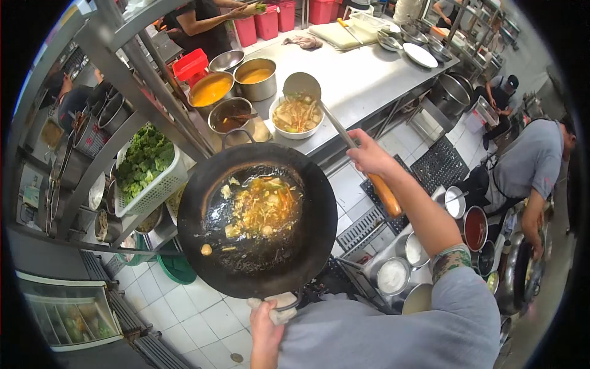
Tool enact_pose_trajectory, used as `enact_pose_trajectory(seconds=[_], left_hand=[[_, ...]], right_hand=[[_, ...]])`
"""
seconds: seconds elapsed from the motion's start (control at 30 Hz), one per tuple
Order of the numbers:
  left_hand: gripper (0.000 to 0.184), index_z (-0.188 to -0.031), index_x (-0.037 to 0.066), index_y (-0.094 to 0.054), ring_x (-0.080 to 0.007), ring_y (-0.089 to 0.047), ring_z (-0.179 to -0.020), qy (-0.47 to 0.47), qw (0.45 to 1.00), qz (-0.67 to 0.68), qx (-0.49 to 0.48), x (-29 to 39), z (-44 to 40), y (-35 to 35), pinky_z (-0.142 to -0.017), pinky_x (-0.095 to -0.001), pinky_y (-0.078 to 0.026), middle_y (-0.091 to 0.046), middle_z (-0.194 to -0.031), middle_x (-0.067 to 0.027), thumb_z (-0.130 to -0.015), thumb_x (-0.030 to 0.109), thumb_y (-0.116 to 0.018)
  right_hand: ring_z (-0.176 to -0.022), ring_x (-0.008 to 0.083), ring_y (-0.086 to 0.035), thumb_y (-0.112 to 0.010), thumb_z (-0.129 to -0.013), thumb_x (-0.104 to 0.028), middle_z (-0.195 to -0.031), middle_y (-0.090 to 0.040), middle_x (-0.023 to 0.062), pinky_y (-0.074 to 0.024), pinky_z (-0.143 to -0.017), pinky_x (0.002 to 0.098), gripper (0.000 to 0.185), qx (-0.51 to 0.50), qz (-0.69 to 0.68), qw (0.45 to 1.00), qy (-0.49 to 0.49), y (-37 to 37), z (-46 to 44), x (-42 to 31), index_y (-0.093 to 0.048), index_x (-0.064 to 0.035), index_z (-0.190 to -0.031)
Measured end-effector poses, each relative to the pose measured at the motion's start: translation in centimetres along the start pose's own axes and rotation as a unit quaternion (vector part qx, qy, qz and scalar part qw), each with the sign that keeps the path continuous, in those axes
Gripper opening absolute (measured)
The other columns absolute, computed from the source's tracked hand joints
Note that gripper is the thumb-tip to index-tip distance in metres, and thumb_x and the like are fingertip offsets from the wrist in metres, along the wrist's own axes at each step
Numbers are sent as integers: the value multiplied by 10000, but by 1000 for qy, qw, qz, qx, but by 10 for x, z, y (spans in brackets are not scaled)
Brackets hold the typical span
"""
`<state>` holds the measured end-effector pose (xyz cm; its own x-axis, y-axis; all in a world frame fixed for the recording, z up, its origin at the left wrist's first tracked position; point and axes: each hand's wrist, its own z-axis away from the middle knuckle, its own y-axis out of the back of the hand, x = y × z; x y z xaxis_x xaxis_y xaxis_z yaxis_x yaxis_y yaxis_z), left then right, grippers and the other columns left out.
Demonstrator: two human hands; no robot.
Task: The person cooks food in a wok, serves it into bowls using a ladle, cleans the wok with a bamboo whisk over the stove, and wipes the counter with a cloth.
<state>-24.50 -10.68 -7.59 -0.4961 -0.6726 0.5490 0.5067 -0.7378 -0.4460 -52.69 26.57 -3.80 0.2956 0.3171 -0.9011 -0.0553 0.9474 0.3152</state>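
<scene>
My left hand (263, 324) is closed on a folded cloth (279, 307) around the near handle of a large dark wok (203, 258). Stir-fried food (261, 206) with pale pieces and orange strips lies in glossy sauce inside the wok. My right hand (372, 155) is wrapped round the shaft of a long ladle (303, 86), above its wooden handle end. The ladle's bowl is tipped over a white bowl (299, 132) on the steel counter. Similar food fills the white bowl, and the ladle's rim is at or just above it; contact is unclear.
Pots of orange liquid (211, 91) and a pot of brown sauce (224, 117) stand left of the white bowl. A basket of broccoli (147, 160) sits at left. A co-worker (528, 157) bends over at right, near containers of white powder (393, 276) and red sauce (475, 227).
</scene>
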Motion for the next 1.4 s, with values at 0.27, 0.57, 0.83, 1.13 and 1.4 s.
enact_pose_trajectory(seconds=[0.27,0.57,0.83,1.13,1.4], left_hand=[[401,-1199,-60,-558,-324,-678,-1024,2,999,-25,21,-6,-2,3,-905,-482,-562,-663,-1118,-169,-826,78,-597],[375,-1201,-92,-578,-315,-699,-982,28,998,-56,30,10,1,10,-824,-464,-593,-682,-1114,-196,-868,81,-595],[359,-1204,-47,-564,-258,-665,-995,4,999,-44,-14,18,-7,28,-880,-408,-560,-652,-1084,-133,-852,9,-598],[300,-1171,-17,-581,-194,-649,-976,13,998,-17,-66,26,-10,39,-872,-362,-537,-649,-1063,-87,-872,-27,-558],[328,-1202,-16,-571,-183,-632,-1028,11,995,-39,-88,35,-9,37,-914,-343,-513,-646,-1105,-79,-875,-31,-547]], right_hand=[[-960,527,-636,-560,-906,-87,-958,-674,327,-503,-867,553,610,127,295,941,111,-11,5,32,-372,-124,-1486],[-805,420,-690,-609,-895,-29,-890,-682,244,-523,-716,424,637,-101,233,955,156,-21,112,-7,-418,-142,-1492],[-752,408,-654,-606,-869,-44,-943,-674,164,-537,-687,495,751,-243,421,826,285,-106,133,-2,-361,-210,-1560],[-798,432,-682,-609,-884,-75,-935,-698,219,-535,-748,478,681,-144,368,913,102,-48,227,-1,-390,-167,-1522],[-801,419,-675,-595,-906,-108,-871,-670,243,-513,-764,458,610,-62,316,945,59,-93,179,4,-406,-151,-1484]])
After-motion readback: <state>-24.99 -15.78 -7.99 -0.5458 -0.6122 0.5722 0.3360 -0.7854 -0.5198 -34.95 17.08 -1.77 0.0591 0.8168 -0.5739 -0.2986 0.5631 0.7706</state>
